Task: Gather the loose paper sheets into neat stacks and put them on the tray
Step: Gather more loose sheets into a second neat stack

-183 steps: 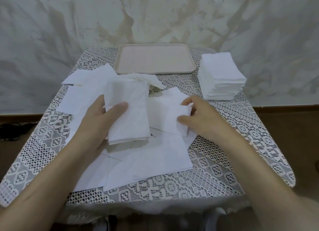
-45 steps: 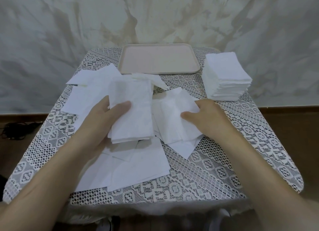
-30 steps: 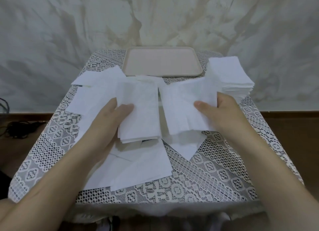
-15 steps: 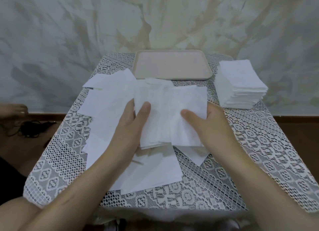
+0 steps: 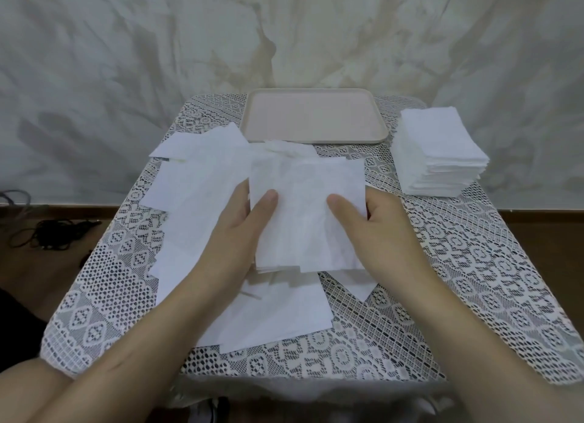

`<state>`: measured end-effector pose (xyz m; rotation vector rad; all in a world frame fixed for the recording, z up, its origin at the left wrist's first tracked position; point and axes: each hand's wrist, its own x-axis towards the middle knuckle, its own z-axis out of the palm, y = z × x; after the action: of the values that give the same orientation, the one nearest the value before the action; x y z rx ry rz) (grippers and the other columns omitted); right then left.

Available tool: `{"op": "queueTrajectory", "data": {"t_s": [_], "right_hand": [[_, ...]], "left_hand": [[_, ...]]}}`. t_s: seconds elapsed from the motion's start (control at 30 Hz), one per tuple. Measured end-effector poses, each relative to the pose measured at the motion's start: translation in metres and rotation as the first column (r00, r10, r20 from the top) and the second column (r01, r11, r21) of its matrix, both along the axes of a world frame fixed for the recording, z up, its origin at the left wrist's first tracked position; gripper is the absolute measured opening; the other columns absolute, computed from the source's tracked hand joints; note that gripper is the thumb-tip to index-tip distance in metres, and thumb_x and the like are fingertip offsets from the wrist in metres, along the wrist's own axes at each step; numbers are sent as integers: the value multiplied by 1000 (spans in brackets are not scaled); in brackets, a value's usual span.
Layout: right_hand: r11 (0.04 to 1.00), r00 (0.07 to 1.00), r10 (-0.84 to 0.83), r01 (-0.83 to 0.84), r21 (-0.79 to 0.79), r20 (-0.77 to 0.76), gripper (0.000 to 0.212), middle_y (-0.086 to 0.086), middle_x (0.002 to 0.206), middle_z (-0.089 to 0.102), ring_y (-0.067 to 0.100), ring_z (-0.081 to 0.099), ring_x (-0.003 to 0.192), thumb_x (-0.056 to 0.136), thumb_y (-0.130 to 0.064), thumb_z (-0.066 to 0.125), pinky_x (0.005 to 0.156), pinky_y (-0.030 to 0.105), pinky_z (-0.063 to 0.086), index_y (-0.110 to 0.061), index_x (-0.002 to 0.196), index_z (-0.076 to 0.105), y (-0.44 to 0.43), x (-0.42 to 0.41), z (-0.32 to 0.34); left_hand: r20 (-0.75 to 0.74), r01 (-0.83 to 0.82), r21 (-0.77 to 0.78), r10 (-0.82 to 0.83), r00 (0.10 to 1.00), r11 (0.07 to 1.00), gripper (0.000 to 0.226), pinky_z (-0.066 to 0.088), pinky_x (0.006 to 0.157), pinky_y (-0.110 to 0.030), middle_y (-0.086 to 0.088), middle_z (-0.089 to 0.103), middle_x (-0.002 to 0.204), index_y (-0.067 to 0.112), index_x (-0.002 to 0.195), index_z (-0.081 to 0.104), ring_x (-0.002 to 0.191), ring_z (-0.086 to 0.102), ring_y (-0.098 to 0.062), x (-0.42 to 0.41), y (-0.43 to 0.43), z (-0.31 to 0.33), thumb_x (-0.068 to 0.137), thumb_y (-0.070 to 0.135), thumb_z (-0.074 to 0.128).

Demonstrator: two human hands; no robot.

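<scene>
A small stack of white paper sheets (image 5: pixel 303 220) is held above the table's middle. My left hand (image 5: pixel 235 233) grips its left edge, thumb on top. My right hand (image 5: pixel 376 229) grips its right edge, thumb on top; the top sheet sits slightly askew to the right. More loose white sheets (image 5: pixel 202 182) lie spread on the table to the left, and others (image 5: pixel 284 315) lie under the held stack. The beige tray (image 5: pixel 313 117) sits at the far edge with nothing on it.
A tall neat pile of white sheets (image 5: pixel 437 152) stands at the table's far right. A white lace cloth (image 5: pixel 442 280) covers the table. Dark cables (image 5: pixel 47 236) lie on the floor at left. A pale marbled wall is behind.
My right hand lifted a sheet from the table and carried it left onto the stack in my left hand. Both hands now hold the stack together. The camera view shifted left.
</scene>
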<state>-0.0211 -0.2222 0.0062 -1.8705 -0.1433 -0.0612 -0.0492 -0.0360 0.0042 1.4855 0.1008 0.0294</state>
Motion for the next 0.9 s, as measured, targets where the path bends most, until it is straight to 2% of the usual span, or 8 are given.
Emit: {"op": "queueTrajectory", "data": {"t_s": [0.07, 0.13, 0.27, 0.47, 0.6, 0.73, 0.83, 0.9], "right_hand": [[999, 1000, -4, 5, -50, 29, 14, -5, 85, 74, 19, 71, 80, 97, -29, 63, 75, 48, 59, -18, 92, 70, -5, 1, 0], [1000, 999, -9, 10, -29, 37, 8, -6, 91, 75, 19, 72, 87, 96, -27, 66, 80, 52, 59, -23, 99, 72, -7, 2, 3], [1000, 1000, -3, 3, -5, 22, 24, 1, 91, 77, 30, 73, 87, 86, -40, 68, 80, 58, 57, -19, 96, 75, -5, 1, 8], [1000, 1000, -3, 3, 9, 29, 32, 13, 88, 76, 40, 71, 86, 82, -40, 72, 75, 60, 57, -10, 92, 75, 0, 7, 12], [1000, 1000, 12, -12, -7, 20, 42, 14, 87, 75, 40, 70, 85, 77, -46, 70, 75, 60, 57, -7, 91, 73, 8, 9, 13], [999, 1000, 20, -20, -49, 17, 41, 6, 82, 75, 36, 71, 81, 77, -50, 68, 74, 58, 58, -11, 89, 73, 8, 12, 8], [997, 999, 5, -2, -73, 35, 37, -1, 69, 70, 32, 64, 67, 79, -51, 65, 67, 48, 54, -15, 88, 69, 3, 12, 6], [996, 999, -10, 14, -89, 50, 34, 0, 60, 61, 30, 55, 60, 84, -48, 67, 63, 46, 49, -15, 80, 63, -4, 11, 5]], "left_hand": [[-4, -2, 1, 2, 1000, 1000, 32, 54, 106, -55, 7, 74, 131, 30, 140, 58, 121, 71, -17, 0, 0, 0, 108, 35, 53], [-3, -4, 0, 4, 1000, 1000, 33, 53, 107, -55, 6, 73, 131, 29, 140, 57, 122, 70, -17, 0, 0, -1, 108, 35, 54], [9, 7, 0, -7, 1000, 1000, 37, 51, 110, -53, 7, 72, 134, 28, 142, 57, 125, 68, -16, 0, 0, 1, 106, 37, 55], [21, 13, 4, -13, 1000, 1000, 36, 53, 109, -49, 10, 72, 132, 31, 142, 57, 123, 69, -12, 1, -1, 0, 107, 38, 54], [14, 34, 9, -34, 999, 999, 39, 54, 106, -51, 11, 72, 132, 36, 142, 57, 123, 69, -13, 2, 0, -3, 104, 46, 57], [17, 21, 21, -22, 1000, 1000, 40, 50, 111, -53, 10, 71, 136, 37, 141, 58, 128, 66, -17, 5, 2, -9, 103, 48, 58], [17, 11, 21, -11, 1000, 1000, 41, 48, 112, -54, 9, 70, 136, 35, 141, 59, 129, 65, -17, 6, 4, -10, 101, 46, 58], [21, 11, 24, -11, 1000, 1000, 39, 48, 112, -54, 9, 71, 135, 35, 140, 60, 128, 66, -17, 5, 4, -10, 102, 45, 58]]}}
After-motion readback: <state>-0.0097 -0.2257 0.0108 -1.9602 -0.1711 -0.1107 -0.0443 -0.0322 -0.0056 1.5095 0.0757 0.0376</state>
